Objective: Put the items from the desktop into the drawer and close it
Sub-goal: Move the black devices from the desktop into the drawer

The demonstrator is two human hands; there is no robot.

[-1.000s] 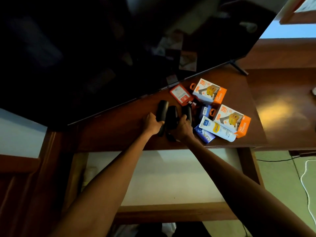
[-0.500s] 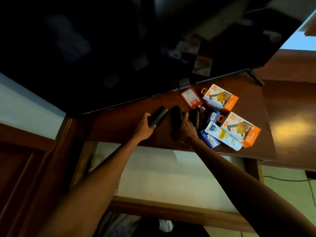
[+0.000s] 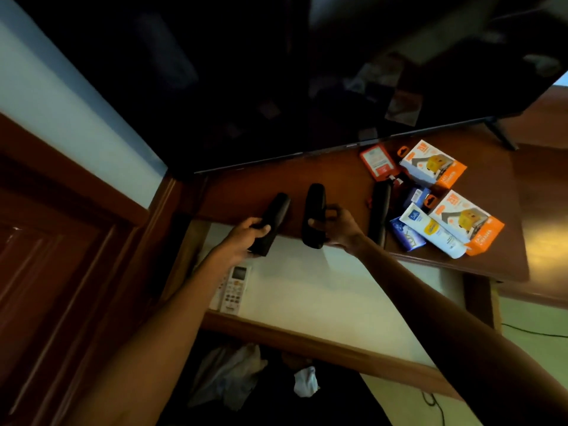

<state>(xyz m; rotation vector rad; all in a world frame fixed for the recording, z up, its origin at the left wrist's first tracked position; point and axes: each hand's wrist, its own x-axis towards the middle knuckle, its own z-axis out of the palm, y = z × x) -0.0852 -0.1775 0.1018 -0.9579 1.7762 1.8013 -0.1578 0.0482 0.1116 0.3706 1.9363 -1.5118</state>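
While I'm leaning over the desk [image 3: 252, 192], both my arms are stretching forward side by side, each hand wrapped around its own black remote. My left hand [image 3: 246, 238] is gripping the left remote [image 3: 272, 221] near its lower end, fingers curling over the top and thumb tucked under, so the remote is angling up and away from me with its base hanging past the desk edge, above the open drawer [image 3: 322, 290]. My right hand [image 3: 336, 226] is pinching the middle remote [image 3: 313, 215] from its right side, fingertips pressing into its edge, wrist bending inward a bit. That one is standing nearly straight up and down in the shot, its lower end also poking out over the drawer.

A third black remote [image 3: 380, 210] is lying flat on the desk just right of my right hand, not touching it as far as I can tell, though it's pretty dark there. Past it the rest of the stuff is sitting in a cluster: a white tube [image 3: 430, 230], a blue packet [image 3: 405, 236], two orange boxes [image 3: 467, 222], a red card [image 3: 378, 161].

Down in the drawer, a white remote [image 3: 232, 287] is lying at the left side, partly under my left forearm.
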